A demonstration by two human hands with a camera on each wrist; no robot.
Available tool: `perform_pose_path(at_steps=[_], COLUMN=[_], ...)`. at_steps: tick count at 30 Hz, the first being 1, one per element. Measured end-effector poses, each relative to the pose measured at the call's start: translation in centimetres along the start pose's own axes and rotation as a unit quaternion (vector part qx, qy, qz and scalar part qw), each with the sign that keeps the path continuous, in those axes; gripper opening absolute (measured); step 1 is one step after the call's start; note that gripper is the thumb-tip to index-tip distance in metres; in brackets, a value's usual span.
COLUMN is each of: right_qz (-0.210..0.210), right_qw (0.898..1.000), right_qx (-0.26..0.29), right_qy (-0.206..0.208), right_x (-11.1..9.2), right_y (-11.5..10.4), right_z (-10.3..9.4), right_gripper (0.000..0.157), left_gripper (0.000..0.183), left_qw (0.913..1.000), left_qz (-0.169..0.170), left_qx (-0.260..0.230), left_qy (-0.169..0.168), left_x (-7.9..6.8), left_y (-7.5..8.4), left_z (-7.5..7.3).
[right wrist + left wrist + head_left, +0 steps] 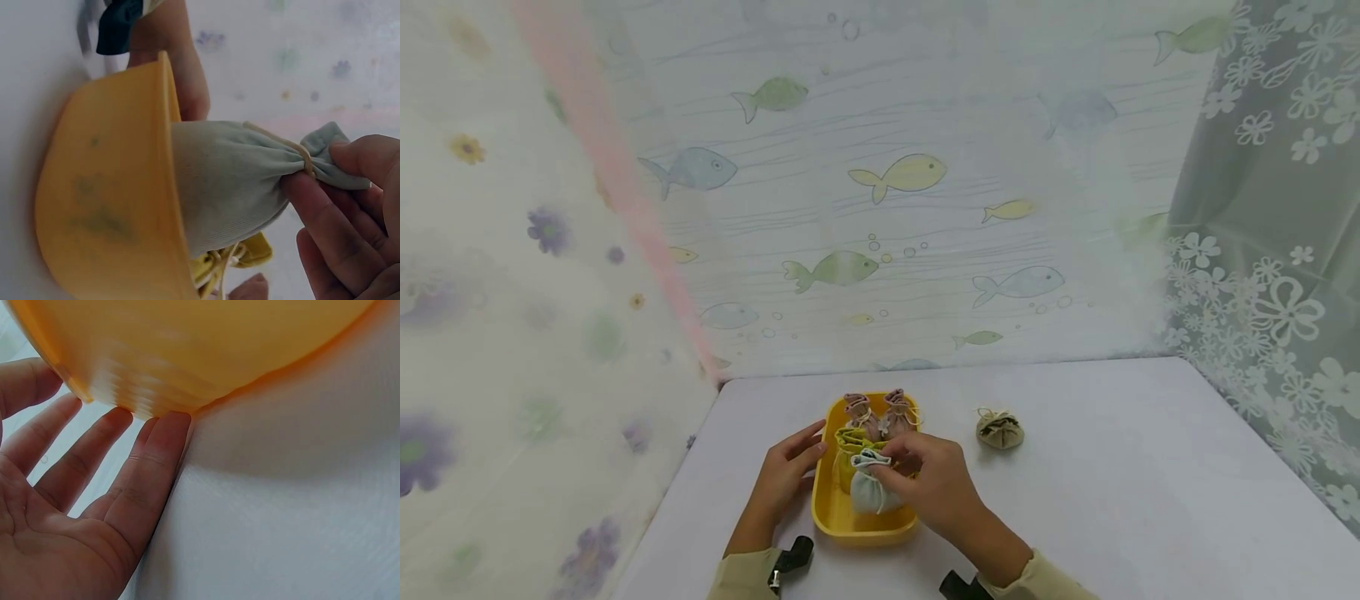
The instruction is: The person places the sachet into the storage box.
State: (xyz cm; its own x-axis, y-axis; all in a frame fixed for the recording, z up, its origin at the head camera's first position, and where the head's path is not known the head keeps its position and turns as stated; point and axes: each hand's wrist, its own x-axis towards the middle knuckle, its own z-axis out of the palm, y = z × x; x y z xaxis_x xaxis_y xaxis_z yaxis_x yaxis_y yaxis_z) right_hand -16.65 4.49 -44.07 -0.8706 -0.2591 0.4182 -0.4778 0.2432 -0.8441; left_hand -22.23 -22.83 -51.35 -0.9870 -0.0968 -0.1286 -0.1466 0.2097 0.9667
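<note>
My right hand [936, 479] pinches the gathered neck of a pale grey-green drawstring pouch [872, 492]. In the right wrist view the pouch [231, 181] sits partly below the rim of a yellow plastic basin [119, 187], its cord tied round the neck. Against the basin's left outer wall, my left hand [782, 475] rests with fingers extended; the left wrist view shows its fingertips [172, 428] touching the wall. Behind the pale pouch in the basin stand a yellow-green pouch [844, 462] and two brownish-pink pouches [867, 421]. The pale pouch's base is hidden by the basin wall.
An olive-beige pouch [1000, 431] lies on the white table [1120, 483], right of the basin. Fish-patterned curtain [910, 250] hangs beyond the table's back edge, with flowered cloth [550, 333] on the left and lace-patterned fabric [1285, 317] on the right.
</note>
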Motion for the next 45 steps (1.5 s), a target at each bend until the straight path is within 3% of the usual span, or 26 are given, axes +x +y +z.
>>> perform_pose_path(at_steps=[9, 20, 29, 36, 45], right_qz=[-0.001, 0.031, 0.026, 0.050, 0.043], right_qw=[1.000, 0.996, 0.995, 0.993, 0.993], right_qx=[0.003, 0.016, 0.008, 0.021, -0.016], right_qy=[-0.030, -0.081, -0.099, -0.109, -0.110], right_x=[-0.5, -1.1, -1.2, -1.1, -0.9], right_y=[-0.2, 0.6, 1.2, 1.3, 1.1], right_z=[1.3, 2.7, 3.2, 3.1, 2.7], right_gripper=[0.014, 0.012, 0.009, 0.016, 0.021], left_gripper=[0.053, 0.051, 0.051, 0.051, 0.052], left_qw=[1.0000, 1.0000, 1.0000, 0.9999, 0.9998], left_qz=[0.000, -0.003, -0.007, -0.008, -0.011], left_qx=[-0.003, -0.001, -0.003, -0.012, -0.015], left_qy=[-0.003, 0.002, -0.003, -0.004, -0.004], left_x=[0.0, 0.0, -0.1, 0.0, 0.1], left_y=[0.1, 0.0, 0.1, 0.0, 0.0], left_z=[-0.1, -0.2, -0.2, -0.1, -0.2])
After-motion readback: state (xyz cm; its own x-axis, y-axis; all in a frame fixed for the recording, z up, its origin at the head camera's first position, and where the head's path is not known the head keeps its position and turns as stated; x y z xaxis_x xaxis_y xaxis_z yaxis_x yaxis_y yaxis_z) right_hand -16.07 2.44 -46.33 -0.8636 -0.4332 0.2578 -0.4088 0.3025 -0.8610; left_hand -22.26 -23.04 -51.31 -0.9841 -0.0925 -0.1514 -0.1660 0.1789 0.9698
